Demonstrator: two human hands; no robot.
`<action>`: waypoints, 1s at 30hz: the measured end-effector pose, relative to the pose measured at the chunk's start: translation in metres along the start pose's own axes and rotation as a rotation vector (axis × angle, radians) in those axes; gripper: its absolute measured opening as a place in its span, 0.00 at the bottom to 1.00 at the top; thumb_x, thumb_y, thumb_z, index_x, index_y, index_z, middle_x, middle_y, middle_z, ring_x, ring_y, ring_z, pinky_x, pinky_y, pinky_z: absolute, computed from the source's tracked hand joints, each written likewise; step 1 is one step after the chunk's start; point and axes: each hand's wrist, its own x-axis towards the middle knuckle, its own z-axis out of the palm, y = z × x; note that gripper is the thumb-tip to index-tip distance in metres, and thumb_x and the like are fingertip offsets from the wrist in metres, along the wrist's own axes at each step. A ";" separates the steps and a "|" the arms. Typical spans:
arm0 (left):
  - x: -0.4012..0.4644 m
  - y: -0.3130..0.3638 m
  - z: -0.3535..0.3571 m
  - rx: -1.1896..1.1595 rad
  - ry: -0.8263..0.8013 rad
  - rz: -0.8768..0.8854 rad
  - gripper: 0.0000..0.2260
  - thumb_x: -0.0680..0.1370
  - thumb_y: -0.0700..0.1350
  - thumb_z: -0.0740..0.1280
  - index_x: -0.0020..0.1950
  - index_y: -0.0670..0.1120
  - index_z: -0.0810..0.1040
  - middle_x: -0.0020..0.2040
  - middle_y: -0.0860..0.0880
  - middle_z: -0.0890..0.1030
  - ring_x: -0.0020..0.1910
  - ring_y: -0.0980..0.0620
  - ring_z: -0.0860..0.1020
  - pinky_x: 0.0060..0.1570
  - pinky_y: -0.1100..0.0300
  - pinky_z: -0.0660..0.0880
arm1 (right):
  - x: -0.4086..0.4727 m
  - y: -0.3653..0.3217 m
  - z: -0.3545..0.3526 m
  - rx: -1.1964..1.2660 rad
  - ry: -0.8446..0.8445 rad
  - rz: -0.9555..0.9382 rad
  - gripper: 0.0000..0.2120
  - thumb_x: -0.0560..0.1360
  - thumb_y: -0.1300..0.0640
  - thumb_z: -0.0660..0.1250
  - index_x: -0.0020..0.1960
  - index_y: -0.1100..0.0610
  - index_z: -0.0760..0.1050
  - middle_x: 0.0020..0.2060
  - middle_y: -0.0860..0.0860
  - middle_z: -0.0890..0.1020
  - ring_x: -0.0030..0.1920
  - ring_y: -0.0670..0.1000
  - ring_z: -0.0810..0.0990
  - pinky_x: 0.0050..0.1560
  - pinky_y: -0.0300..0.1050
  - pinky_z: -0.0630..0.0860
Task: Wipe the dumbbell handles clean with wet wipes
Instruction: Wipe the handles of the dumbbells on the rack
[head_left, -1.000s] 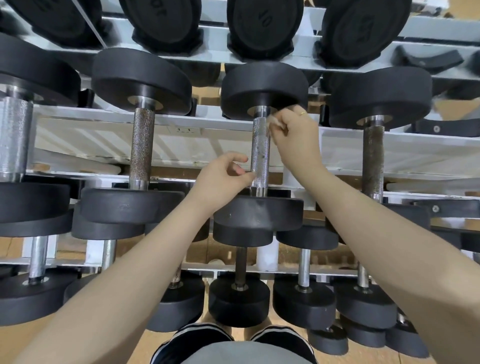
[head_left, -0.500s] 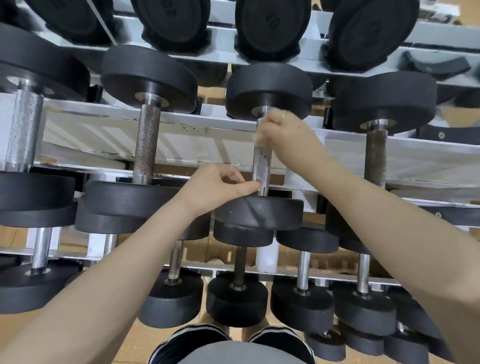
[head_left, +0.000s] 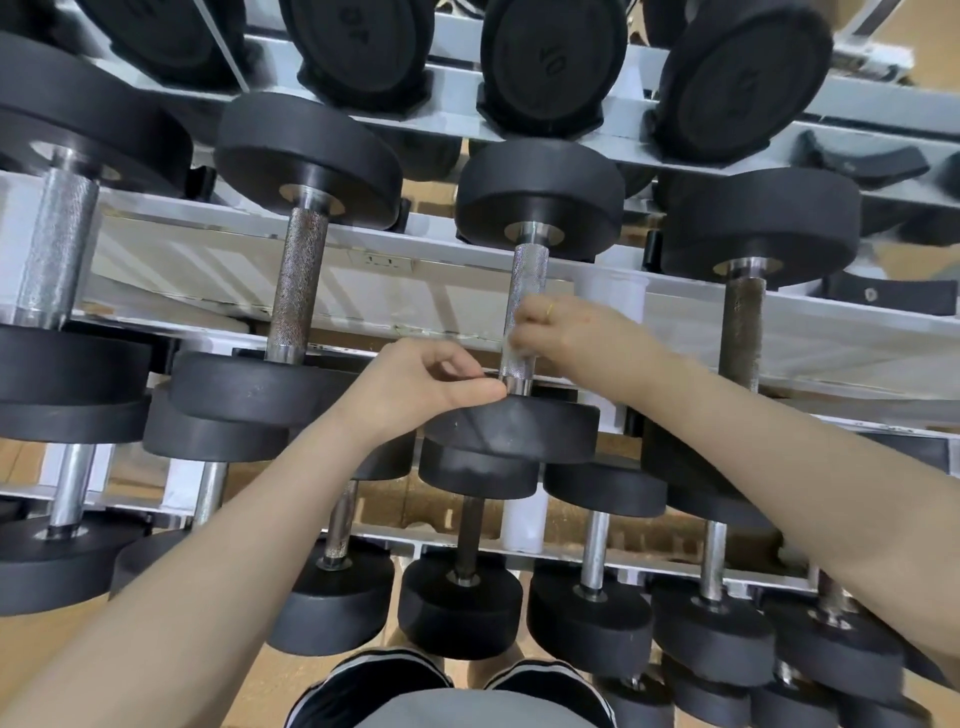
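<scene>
A black dumbbell with a knurled steel handle (head_left: 529, 275) lies on the middle shelf of the rack, straight ahead. My right hand (head_left: 563, 332) grips the lower half of that handle, fingers curled round it with a bit of pale wet wipe (head_left: 511, 343) showing at the fingertips. My left hand (head_left: 431, 384) is beside the handle's near end, thumb and fingers pinched together just above the near weight disc (head_left: 519, 426); what it pinches is too small to tell.
More black dumbbells line the same shelf: one to the left (head_left: 298, 291) with a rusty handle, one to the right (head_left: 743, 332), a thick one at far left (head_left: 54, 249). Shelves above and below hold several more. The white rack rail (head_left: 208, 249) runs behind. My shoes (head_left: 374, 686) stand below.
My right hand has slid down the handle from its far end toward the near disc. My left hand has dropped slightly to the handle's near collar.
</scene>
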 end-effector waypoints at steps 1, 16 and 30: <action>0.000 -0.001 0.000 -0.007 -0.001 0.006 0.12 0.59 0.59 0.74 0.36 0.53 0.81 0.30 0.60 0.77 0.31 0.63 0.74 0.37 0.62 0.71 | 0.009 0.004 -0.004 0.009 0.067 0.095 0.04 0.70 0.65 0.64 0.43 0.62 0.77 0.39 0.57 0.76 0.38 0.56 0.76 0.36 0.39 0.66; 0.008 0.002 -0.010 0.172 -0.075 0.063 0.22 0.52 0.70 0.72 0.36 0.56 0.80 0.37 0.57 0.81 0.38 0.60 0.77 0.43 0.62 0.72 | 0.008 -0.004 -0.001 0.190 0.081 -0.114 0.07 0.66 0.66 0.65 0.40 0.62 0.82 0.39 0.56 0.83 0.39 0.58 0.81 0.43 0.46 0.78; 0.013 0.000 -0.018 0.214 -0.183 0.154 0.14 0.54 0.68 0.68 0.32 0.61 0.81 0.37 0.59 0.82 0.41 0.62 0.79 0.47 0.64 0.73 | 0.037 0.026 -0.012 -0.252 0.147 -0.121 0.17 0.68 0.65 0.51 0.36 0.59 0.79 0.38 0.54 0.81 0.33 0.57 0.76 0.37 0.44 0.76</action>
